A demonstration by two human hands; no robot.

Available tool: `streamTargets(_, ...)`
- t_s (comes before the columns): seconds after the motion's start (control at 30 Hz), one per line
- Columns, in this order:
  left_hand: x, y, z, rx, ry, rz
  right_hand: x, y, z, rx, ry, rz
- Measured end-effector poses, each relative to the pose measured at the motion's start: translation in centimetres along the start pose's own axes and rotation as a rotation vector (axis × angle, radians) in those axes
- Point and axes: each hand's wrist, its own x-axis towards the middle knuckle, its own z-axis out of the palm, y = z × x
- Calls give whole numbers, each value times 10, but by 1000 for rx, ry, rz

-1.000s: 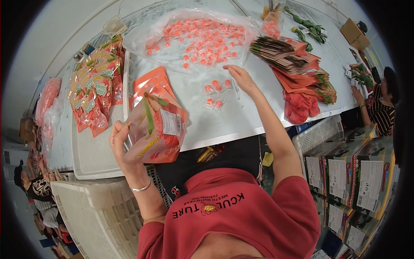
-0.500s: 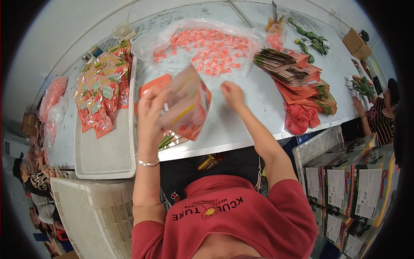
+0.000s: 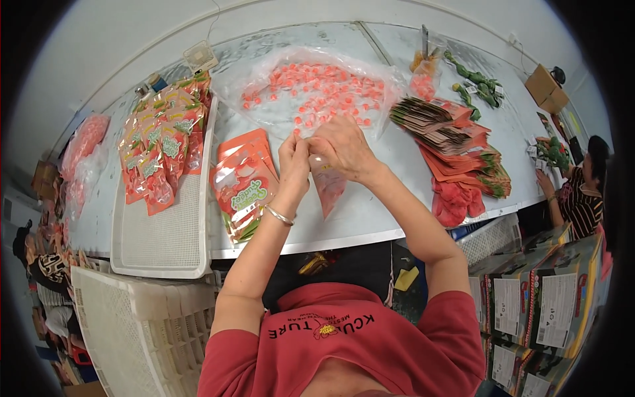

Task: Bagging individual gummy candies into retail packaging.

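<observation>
Both hands are together over the table's middle, at the near edge of a clear plastic sheet strewn with small pink-orange round pieces. A pouch, clear and pinkish, hangs down between them with its corner toward me. My left hand pinches its upper edge. My right hand is closed on the other side of that edge, the fingers partly hidden behind the knuckles. Beside my left wrist lies a short stack of flat red printed pouches.
Filled pouches are heaped in a white mesh tray at left. To the right lie fanned pouches and a red cloth. Stacked crates and cartons flank me. Another person works at far right.
The pouch has gone from beside the flat stack to the middle, swinging to hang down. My right hand has come over from the right and closed on it beside my left.
</observation>
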Motion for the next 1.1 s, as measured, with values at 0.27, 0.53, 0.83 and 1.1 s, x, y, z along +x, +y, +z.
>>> streamTargets(0.27, -17, 0, 24, 227, -9, 271, 14, -4, 6, 222, 65, 283)
streamTargets(0.53, -17, 0, -1, 113, 30, 84, 7, 6, -7, 235, -159, 14)
streamTargets(0.83, -18, 7, -17, 3, -107, -15, -3, -10, -25, 62, -408, -70)
streamTargets(1.1, 4, 0, 5, -174, -544, -173, 11, -32, -83, 355, -636, 57)
